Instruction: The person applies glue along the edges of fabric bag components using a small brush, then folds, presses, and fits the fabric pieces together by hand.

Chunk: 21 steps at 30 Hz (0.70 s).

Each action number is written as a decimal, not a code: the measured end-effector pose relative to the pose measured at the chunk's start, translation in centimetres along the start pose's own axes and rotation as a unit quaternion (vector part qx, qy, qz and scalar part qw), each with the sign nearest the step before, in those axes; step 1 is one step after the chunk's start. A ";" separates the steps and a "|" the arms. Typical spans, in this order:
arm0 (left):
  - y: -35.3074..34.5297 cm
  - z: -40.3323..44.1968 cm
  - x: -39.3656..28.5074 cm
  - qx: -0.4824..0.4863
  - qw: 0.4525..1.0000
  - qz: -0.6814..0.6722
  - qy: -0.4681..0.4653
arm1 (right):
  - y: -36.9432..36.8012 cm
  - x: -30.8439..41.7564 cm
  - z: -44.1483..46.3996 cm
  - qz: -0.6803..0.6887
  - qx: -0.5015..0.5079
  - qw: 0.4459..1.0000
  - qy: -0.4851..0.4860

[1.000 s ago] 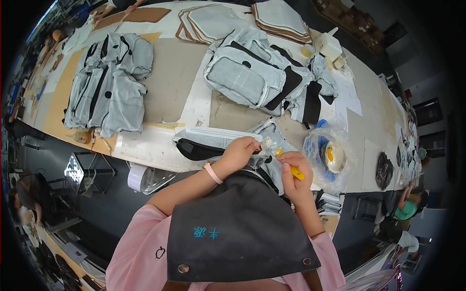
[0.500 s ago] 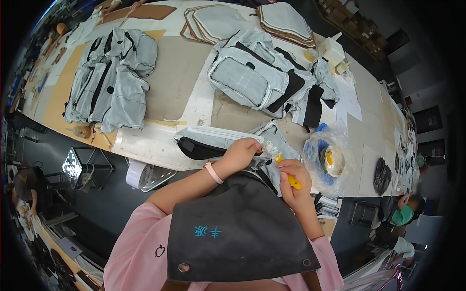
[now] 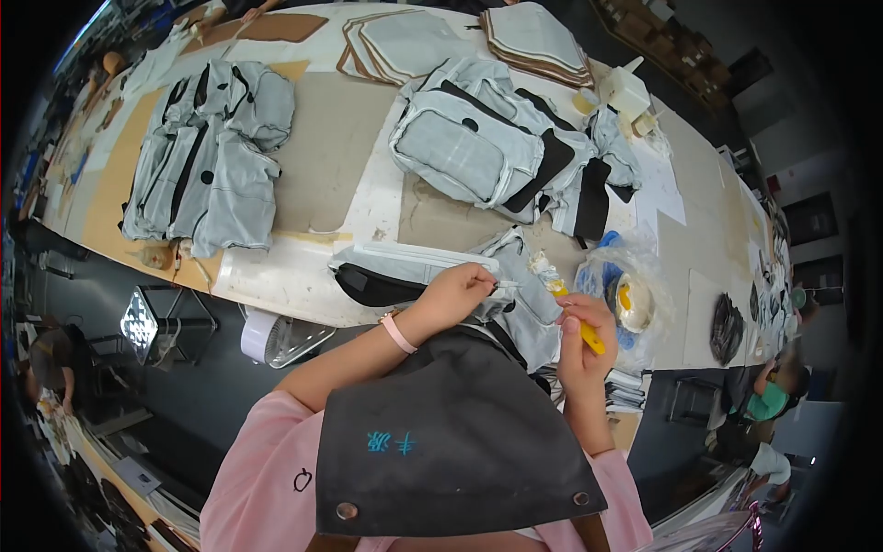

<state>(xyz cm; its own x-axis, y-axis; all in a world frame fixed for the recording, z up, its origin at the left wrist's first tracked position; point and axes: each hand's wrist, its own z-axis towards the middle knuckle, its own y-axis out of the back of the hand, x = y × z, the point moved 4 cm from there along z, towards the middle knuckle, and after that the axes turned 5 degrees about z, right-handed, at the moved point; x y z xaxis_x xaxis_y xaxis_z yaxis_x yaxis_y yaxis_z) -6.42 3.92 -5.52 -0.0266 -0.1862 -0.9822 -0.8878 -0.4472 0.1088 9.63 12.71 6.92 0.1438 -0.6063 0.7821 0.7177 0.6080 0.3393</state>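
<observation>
The white counter (image 3: 276, 265), partly covered with grey-brown sheets (image 3: 326, 138), bears black-trimmed pale grey fabric bags (image 3: 451, 152), brown-edged white panels (image 3: 538, 39) and, at its near edge, a pale grey fabric piece (image 3: 531, 311).

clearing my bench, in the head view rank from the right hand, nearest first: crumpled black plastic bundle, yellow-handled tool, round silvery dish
1. yellow-handled tool: in the right hand
2. silvery dish: slightly right of it
3. black bundle: much farther right

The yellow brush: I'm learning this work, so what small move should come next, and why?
Probably carry the brush on to the bowl: the right hand has drawn it that way, away from the left hand, which stays at the grey cloth.
</observation>
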 end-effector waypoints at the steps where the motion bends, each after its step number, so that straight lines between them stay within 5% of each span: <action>1: -0.1 -0.5 -0.8 0.001 1.000 -0.013 -0.004 | 0.1 -0.1 0.1 0.031 -0.022 0.999 -0.028; 6: -1.3 -1.6 -1.5 -0.056 0.997 -0.009 -0.056 | 0.5 -0.6 1.8 0.171 -0.107 0.973 -0.117; 18: -1.5 -2.1 -2.2 -0.045 0.992 0.070 -0.090 | -0.8 -0.8 2.7 0.165 -0.044 0.959 -0.227; 21: -1.5 -2.2 -2.6 -0.046 0.991 0.076 -0.099 | 0.2 -0.5 3.2 0.179 -0.122 0.959 -0.182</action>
<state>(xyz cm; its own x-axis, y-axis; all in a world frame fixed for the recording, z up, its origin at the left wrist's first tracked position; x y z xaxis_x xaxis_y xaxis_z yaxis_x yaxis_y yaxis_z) -4.05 3.15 -2.83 -0.2534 -0.0868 -0.9635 -0.8209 -0.5076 0.2616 7.50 14.77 8.32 0.1962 -0.1349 0.9712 0.8106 0.5797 -0.0832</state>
